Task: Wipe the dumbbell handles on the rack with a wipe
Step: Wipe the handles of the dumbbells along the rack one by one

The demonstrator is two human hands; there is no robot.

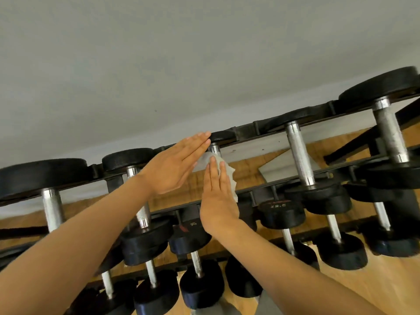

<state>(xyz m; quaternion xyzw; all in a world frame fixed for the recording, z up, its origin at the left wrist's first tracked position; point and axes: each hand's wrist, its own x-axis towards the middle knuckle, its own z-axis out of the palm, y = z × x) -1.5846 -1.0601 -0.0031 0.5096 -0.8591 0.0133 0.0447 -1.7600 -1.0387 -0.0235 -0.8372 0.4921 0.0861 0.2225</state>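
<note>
Two hands: my left hand (175, 165) and right hand (218, 192) are both flat, fingers straight, palms facing each other with the wipe (223, 172) pressed between them around a handle (214, 148) on the top tier.
Grip: neither hand curls round anything; my right fingers (213, 171) lie straight on the wipe, and my left palm covers its far side, so I cannot see that contact fully.
Wipe: white, thin, crumpled, draped over the handle with a loose edge hanging by my right palm.
How the wipe handles: I judge it light, soft and limp; it will bunch or slip unless I keep pressure on it from both sides.
Where to hold: best wrapped round the bar at mid-length, clear of the black heads.
Handle: bare metal, seemingly rough-textured like the neighbour handle (300, 153), so likely to drag on the wipe instead of sliding.
Dumbbells: heavy and stiff by the look; I expect them to stay put in their cradles while I rub.
Rack (245, 130): black tiers, each holding a row of dumbbells side by side, the lower dumbbell (281, 213) and others sitting below my hands.
Left to do: the other visible handles have no wipe on them.
</note>
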